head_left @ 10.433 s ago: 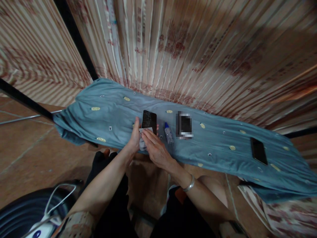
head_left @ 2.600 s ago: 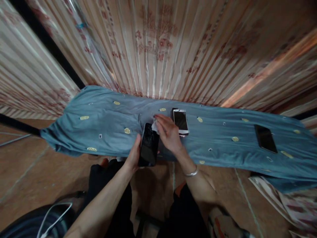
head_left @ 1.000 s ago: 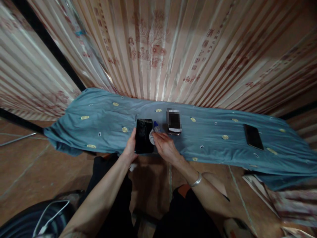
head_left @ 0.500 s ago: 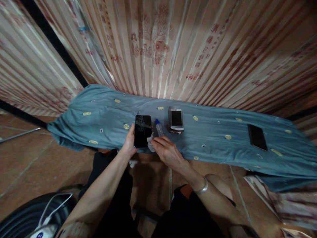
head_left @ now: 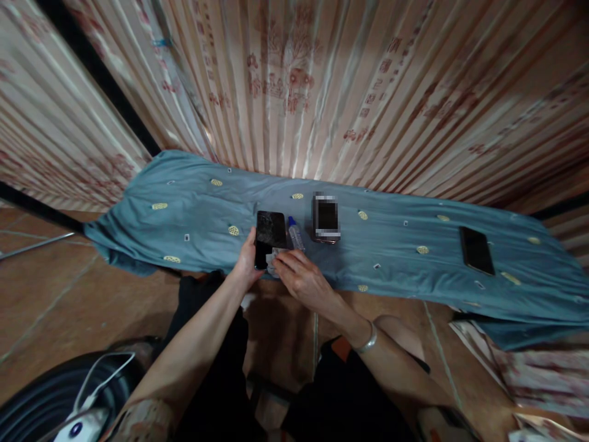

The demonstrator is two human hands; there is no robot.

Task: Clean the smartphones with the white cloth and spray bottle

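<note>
A black smartphone (head_left: pixel 270 228) with cracks or smears on its upper screen is gripped along its left side by my left hand (head_left: pixel 246 261). My right hand (head_left: pixel 298 273) pinches a small pale grey piece of cloth or tissue (head_left: pixel 270 261), which lies against the lower part of the screen. Just right of the phone is a bottle or tube with a blue cap (head_left: pixel 295 233), on the blue-green cloth. Farther right stands a dark boxy item (head_left: pixel 326 218), its top face blurred out.
A blue-green patterned cloth (head_left: pixel 396 270) covers the long narrow surface. Another dark phone (head_left: pixel 477 250) lies toward its right end. A pleated curtain (head_left: pixel 276 135) hangs behind. At lower left, a white cable and power bank (head_left: pixel 83 423) rest by a black ribbed object (head_left: pixel 41 393).
My right hand has moved left with the cloth, which now overlaps the phone's lower screen rather than its right edge. The phone has shifted slightly right.
</note>
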